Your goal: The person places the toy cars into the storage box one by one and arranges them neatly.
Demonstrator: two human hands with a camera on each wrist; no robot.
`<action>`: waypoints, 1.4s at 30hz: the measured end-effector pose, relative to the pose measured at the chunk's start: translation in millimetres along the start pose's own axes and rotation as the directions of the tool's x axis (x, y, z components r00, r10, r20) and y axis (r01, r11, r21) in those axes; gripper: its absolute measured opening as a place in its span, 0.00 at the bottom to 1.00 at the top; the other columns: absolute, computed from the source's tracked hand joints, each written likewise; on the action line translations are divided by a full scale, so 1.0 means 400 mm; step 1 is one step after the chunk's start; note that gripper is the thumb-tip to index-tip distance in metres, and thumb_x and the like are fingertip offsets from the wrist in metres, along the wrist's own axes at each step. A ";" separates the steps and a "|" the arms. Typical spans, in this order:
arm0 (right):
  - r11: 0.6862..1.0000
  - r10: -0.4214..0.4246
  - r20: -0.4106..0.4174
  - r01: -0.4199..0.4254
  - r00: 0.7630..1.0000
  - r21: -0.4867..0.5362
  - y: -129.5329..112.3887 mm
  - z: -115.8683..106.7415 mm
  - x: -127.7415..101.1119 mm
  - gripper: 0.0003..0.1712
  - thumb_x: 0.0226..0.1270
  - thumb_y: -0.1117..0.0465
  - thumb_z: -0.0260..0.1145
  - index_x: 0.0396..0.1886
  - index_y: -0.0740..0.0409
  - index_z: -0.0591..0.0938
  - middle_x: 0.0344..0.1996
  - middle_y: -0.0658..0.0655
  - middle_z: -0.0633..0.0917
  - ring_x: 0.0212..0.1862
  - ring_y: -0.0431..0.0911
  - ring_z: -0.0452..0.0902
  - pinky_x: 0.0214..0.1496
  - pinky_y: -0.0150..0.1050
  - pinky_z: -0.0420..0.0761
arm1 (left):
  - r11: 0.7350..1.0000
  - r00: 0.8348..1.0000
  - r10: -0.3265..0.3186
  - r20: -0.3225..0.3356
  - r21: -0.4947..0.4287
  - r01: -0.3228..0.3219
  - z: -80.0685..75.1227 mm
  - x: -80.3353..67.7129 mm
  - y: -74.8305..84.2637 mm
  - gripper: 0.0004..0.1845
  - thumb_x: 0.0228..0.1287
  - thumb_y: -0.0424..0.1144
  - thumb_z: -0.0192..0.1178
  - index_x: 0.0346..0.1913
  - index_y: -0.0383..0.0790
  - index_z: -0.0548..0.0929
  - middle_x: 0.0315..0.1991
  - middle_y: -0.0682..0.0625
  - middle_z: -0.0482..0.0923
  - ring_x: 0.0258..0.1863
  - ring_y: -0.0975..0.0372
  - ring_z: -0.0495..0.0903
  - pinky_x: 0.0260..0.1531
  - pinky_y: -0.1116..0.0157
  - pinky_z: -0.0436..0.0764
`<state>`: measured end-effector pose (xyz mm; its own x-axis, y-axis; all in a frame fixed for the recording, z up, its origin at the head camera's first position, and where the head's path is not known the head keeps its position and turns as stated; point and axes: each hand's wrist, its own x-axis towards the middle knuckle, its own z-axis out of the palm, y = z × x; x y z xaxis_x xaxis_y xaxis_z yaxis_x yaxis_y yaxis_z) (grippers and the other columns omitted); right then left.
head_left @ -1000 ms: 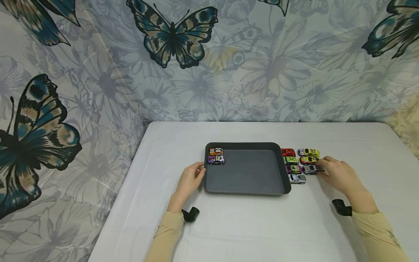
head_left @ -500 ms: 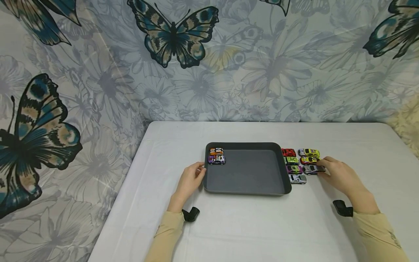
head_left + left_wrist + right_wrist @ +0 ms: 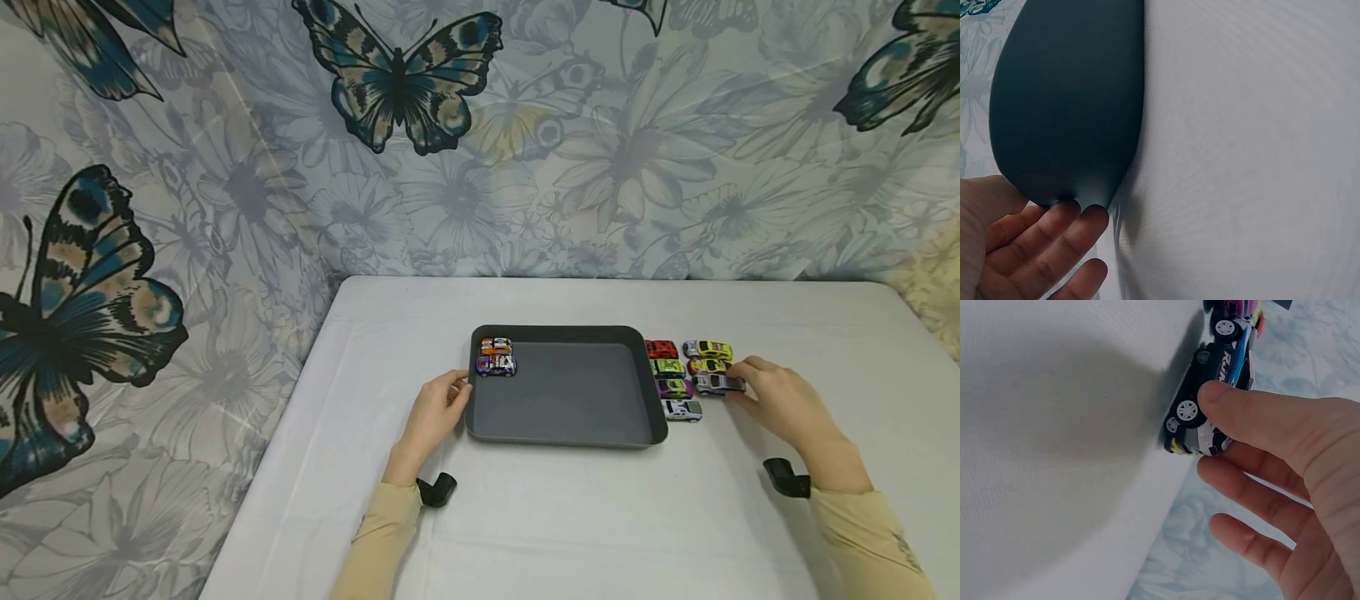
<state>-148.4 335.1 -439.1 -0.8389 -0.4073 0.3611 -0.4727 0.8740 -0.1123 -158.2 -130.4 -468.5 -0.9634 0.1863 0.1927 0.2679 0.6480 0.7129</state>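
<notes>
- Grey tray (image 3: 566, 433) holds two cars (image 3: 495, 358) in its far left corner.
- Your left hand (image 3: 438, 412) touches the tray's edge, fingers relaxed.
- Your right hand (image 3: 780, 404) pinches the silver car (image 3: 716, 383).

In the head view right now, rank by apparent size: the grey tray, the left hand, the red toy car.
1. grey tray
2. left hand
3. red toy car
The hand lies slightly nearer the camera; the gaps are plain anyway.

grey toy car (image 3: 717, 382) nudged slightly upward
</notes>
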 end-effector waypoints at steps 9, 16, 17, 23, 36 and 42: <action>0.999 -0.042 -0.072 0.041 0.997 -0.008 -0.012 -0.024 0.017 0.19 0.31 0.73 0.76 0.28 0.67 0.80 0.26 0.60 0.80 0.23 0.55 0.76 0.26 0.53 0.73 | 1.000 1.000 0.001 0.002 -0.003 -0.001 -0.003 0.001 -0.002 0.13 0.65 0.34 0.56 0.50 0.31 0.79 0.32 0.47 0.80 0.25 0.66 0.77 0.27 0.69 0.76; 0.995 -0.095 -0.124 0.090 0.988 -0.041 -0.047 -0.046 0.057 0.20 0.29 0.73 0.76 0.28 0.67 0.80 0.25 0.59 0.79 0.19 0.53 0.73 0.23 0.52 0.72 | 1.000 1.000 -0.001 0.001 0.000 0.001 -0.005 0.003 0.000 0.13 0.65 0.34 0.56 0.49 0.31 0.80 0.31 0.47 0.80 0.25 0.66 0.77 0.27 0.69 0.76; 0.994 -0.104 -0.131 0.099 0.986 -0.046 -0.054 -0.049 0.064 0.20 0.29 0.73 0.77 0.29 0.67 0.80 0.25 0.60 0.79 0.19 0.53 0.73 0.24 0.52 0.72 | 1.000 1.000 -0.002 0.001 -0.001 0.002 -0.005 0.003 0.000 0.13 0.65 0.34 0.56 0.49 0.31 0.80 0.31 0.47 0.80 0.25 0.66 0.77 0.27 0.69 0.76; 0.988 -0.153 -0.164 0.147 0.975 -0.043 -0.092 -0.061 0.095 0.18 0.39 0.67 0.76 0.31 0.67 0.80 0.28 0.60 0.80 0.23 0.55 0.74 0.27 0.52 0.72 | 1.000 1.000 0.020 0.001 -0.009 -0.020 -0.003 0.004 -0.002 0.13 0.65 0.33 0.56 0.49 0.30 0.79 0.32 0.46 0.81 0.26 0.64 0.78 0.28 0.68 0.77; 0.974 -0.227 -0.185 0.223 0.956 -0.041 -0.177 -0.063 0.170 0.19 0.34 0.71 0.76 0.31 0.67 0.80 0.28 0.60 0.80 0.27 0.54 0.76 0.30 0.50 0.74 | 1.000 1.000 0.028 0.000 -0.006 -0.028 -0.001 0.002 0.000 0.14 0.65 0.33 0.56 0.50 0.29 0.79 0.33 0.45 0.81 0.27 0.63 0.79 0.29 0.68 0.78; 0.973 -0.232 -0.150 0.231 0.961 -0.028 -0.206 -0.049 0.197 0.17 0.37 0.70 0.76 0.32 0.67 0.81 0.29 0.59 0.79 0.29 0.53 0.76 0.33 0.50 0.75 | 1.000 1.000 0.016 0.003 -0.008 -0.016 0.000 0.002 0.002 0.14 0.65 0.33 0.56 0.50 0.29 0.79 0.33 0.45 0.81 0.26 0.64 0.78 0.28 0.69 0.77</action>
<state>-170.3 235.9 -383.3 -0.6560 -0.5547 0.5118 -0.6458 0.7635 -0.0004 -158.6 -129.8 -467.8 -0.9590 0.1985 0.2022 0.2831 0.6391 0.7152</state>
